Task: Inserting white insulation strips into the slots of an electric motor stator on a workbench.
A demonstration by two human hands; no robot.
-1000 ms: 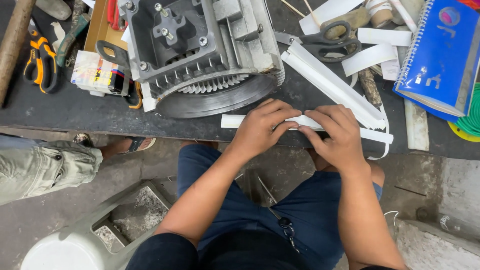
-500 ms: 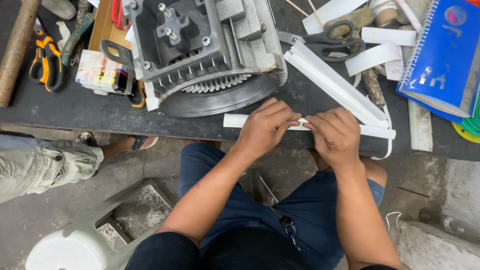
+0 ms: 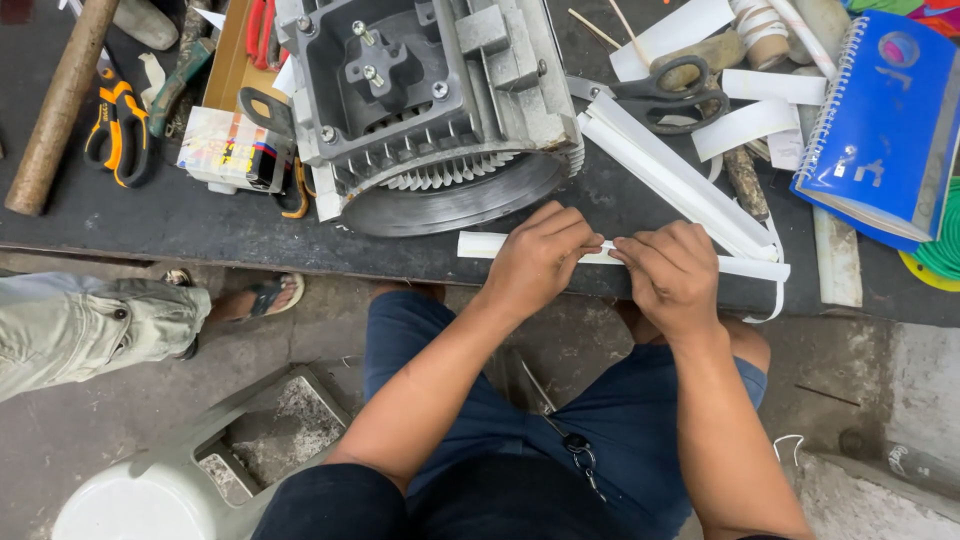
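Pinching the long white paper strip (image 3: 620, 255) at the desk (image 3: 200, 225) edge, the left hand (image 3: 540, 260) and right hand (image 3: 675, 275) have drawn closer together since a second ago, fingertips nearly meeting, creasing it beside the grey motor housing (image 3: 430, 100).

White paper strip (image 3: 500, 244) showing against the black surface (image 3: 200, 225). Motor housing (image 3: 430, 100) reading plain grey. Notebook (image 3: 880, 130) showing blue with a silver spiral. Scissors (image 3: 665, 92) looking dark grey; pliers (image 3: 118, 125) showing orange and black. Shorts (image 3: 600, 420) looking navy. Hammer handle (image 3: 60, 105) showing brown.
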